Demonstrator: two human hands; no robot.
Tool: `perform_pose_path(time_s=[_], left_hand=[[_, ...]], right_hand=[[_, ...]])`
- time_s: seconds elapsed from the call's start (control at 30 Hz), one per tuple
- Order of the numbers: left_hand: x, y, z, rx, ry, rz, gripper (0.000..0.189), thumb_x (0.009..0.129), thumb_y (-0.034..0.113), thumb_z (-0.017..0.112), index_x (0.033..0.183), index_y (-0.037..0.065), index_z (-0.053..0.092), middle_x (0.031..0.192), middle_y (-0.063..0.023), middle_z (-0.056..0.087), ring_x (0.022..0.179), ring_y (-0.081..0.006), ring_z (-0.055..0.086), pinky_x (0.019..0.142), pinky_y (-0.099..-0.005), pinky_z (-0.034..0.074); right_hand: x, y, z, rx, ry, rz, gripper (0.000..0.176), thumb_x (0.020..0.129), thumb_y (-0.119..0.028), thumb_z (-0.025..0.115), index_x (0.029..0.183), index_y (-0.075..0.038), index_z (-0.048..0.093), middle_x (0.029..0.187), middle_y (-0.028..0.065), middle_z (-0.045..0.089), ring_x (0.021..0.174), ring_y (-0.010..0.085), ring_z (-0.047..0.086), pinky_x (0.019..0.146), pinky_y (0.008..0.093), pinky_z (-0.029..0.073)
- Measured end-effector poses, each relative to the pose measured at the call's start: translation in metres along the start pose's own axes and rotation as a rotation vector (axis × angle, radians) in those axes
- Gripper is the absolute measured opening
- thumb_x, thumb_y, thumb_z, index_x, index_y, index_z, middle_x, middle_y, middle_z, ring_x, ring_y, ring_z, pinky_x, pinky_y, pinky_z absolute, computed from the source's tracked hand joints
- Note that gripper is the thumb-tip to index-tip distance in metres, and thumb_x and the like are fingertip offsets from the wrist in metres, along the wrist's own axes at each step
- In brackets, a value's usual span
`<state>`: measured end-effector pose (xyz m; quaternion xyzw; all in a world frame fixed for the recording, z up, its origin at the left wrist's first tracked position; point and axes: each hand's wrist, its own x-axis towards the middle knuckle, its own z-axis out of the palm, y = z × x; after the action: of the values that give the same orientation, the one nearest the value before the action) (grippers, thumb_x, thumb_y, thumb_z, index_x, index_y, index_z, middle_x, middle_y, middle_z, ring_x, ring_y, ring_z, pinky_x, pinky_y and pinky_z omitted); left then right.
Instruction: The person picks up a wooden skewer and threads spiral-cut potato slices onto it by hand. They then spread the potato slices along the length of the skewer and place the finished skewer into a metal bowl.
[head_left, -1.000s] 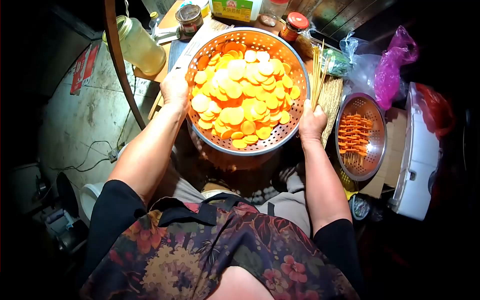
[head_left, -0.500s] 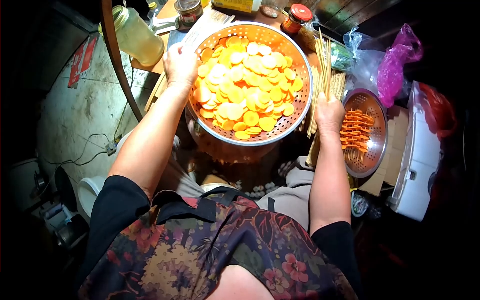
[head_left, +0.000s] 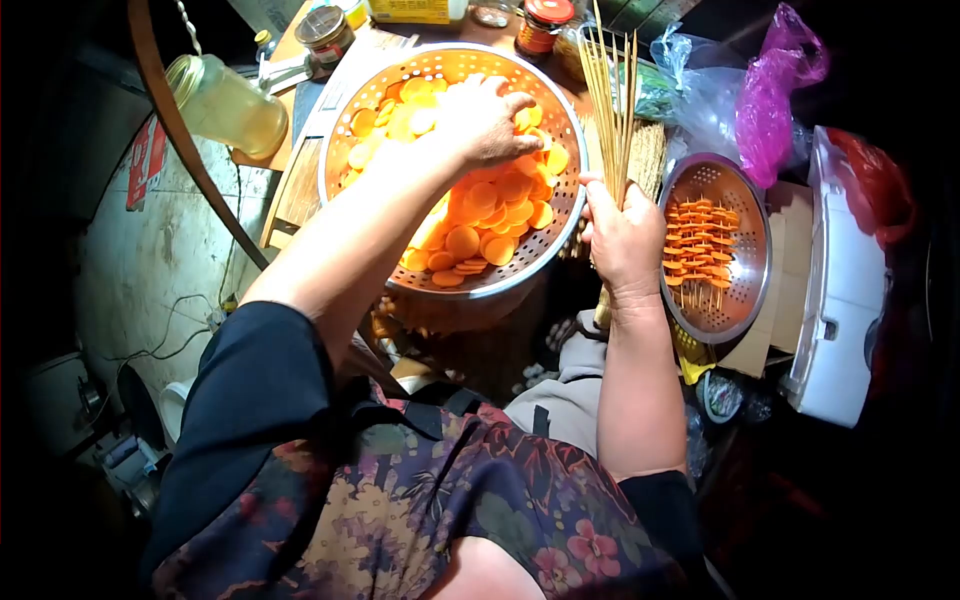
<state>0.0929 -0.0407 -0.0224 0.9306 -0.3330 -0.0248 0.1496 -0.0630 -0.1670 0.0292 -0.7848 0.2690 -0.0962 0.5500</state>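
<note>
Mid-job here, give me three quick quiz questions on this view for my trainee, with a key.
1. True or false: the left hand grips the red-lidded jar.
2. The right hand holds: A) thin tan wooden skewers; B) a magenta plastic bag; C) a white box.
3. Fill in: the skewered orange slices lie in a small perforated metal colander, to the ___ of the large perforated metal colander.

Key: 1. False; it is at the loose round orange slices. 2. A. 3. Right.
</note>
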Motion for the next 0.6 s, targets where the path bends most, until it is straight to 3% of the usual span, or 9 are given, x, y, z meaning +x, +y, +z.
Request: perform_pose_path(time_s=[0.1, 0.2, 0.27, 0.4, 0.47, 0.6], left_hand=[[0.012, 0.019, 0.014, 0.003, -0.256, -0.09, 0.061, 0.074, 0.056, 0.059, 0.122, 0.019, 0.051, 0.131, -0.0149, 0.041, 0.123, -0.0325, 0.037, 0.098, -0.0448, 0.033], [0.002, 0.019, 0.019, 0.083, -0.261, -0.007, 0.058, 0.073, 0.048, 0.064, 0.121, 0.019, 0.052, 0.127, -0.0172, 0.042, 0.119, -0.0343, 0.04, 0.096, -0.0426, 0.036], [-0.01, 0.014, 0.011, 0.041, -0.33, -0.004, 0.05, 0.073, 0.035, 0.067, 0.118, 0.017, 0.054, 0.119, -0.0179, 0.045, 0.113, -0.0354, 0.043, 0.093, -0.0405, 0.039], [-0.063, -0.015, 0.01, -0.07, -0.124, 0.167, 0.04, 0.074, 0.022, 0.065, 0.112, 0.015, 0.058, 0.114, -0.0158, 0.048, 0.11, -0.0344, 0.045, 0.089, -0.04, 0.042], [-0.083, -0.022, 0.002, -0.037, -0.154, 0.121, 0.04, 0.075, 0.022, 0.064, 0.114, 0.016, 0.058, 0.117, -0.0153, 0.048, 0.111, -0.0343, 0.044, 0.091, -0.0407, 0.04], [-0.117, -0.021, -0.009, 0.114, -0.158, 0.049, 0.041, 0.078, 0.022, 0.06, 0.118, 0.019, 0.055, 0.122, -0.0134, 0.048, 0.116, -0.033, 0.041, 0.098, -0.0455, 0.032]], right_hand=[[-0.006, -0.01, -0.009, 0.139, -0.015, 0.08, 0.018, 0.084, -0.015, 0.057, 0.091, 0.001, 0.063, 0.063, 0.004, 0.058, 0.05, 0.0093, 0.051, 0.05, 0.0252, 0.042], [-0.006, -0.004, -0.014, 0.024, 0.016, -0.042, 0.02, 0.084, -0.017, 0.057, 0.09, 0.0, 0.064, 0.067, 0.0103, 0.062, 0.059, 0.0171, 0.058, 0.059, 0.0288, 0.046], [-0.007, -0.002, -0.016, 0.025, 0.008, -0.058, 0.021, 0.084, -0.018, 0.057, 0.09, 0.0, 0.063, 0.069, 0.0122, 0.063, 0.062, 0.0197, 0.059, 0.062, 0.0298, 0.046], [-0.006, -0.001, -0.018, -0.066, -0.058, -0.073, 0.025, 0.085, -0.023, 0.054, 0.09, 0.0, 0.062, 0.076, 0.0185, 0.063, 0.07, 0.0303, 0.061, 0.066, 0.0346, 0.047], [-0.004, 0.003, -0.016, -0.192, -0.116, -0.079, 0.027, 0.084, -0.025, 0.051, 0.089, 0.0, 0.061, 0.081, 0.0225, 0.062, 0.077, 0.038, 0.059, 0.071, 0.0405, 0.046], [0.001, 0.009, -0.008, -0.462, -0.204, -0.113, 0.027, 0.079, -0.021, 0.047, 0.089, 0.0, 0.061, 0.087, 0.0237, 0.061, 0.084, 0.0387, 0.058, 0.078, 0.043, 0.046]])
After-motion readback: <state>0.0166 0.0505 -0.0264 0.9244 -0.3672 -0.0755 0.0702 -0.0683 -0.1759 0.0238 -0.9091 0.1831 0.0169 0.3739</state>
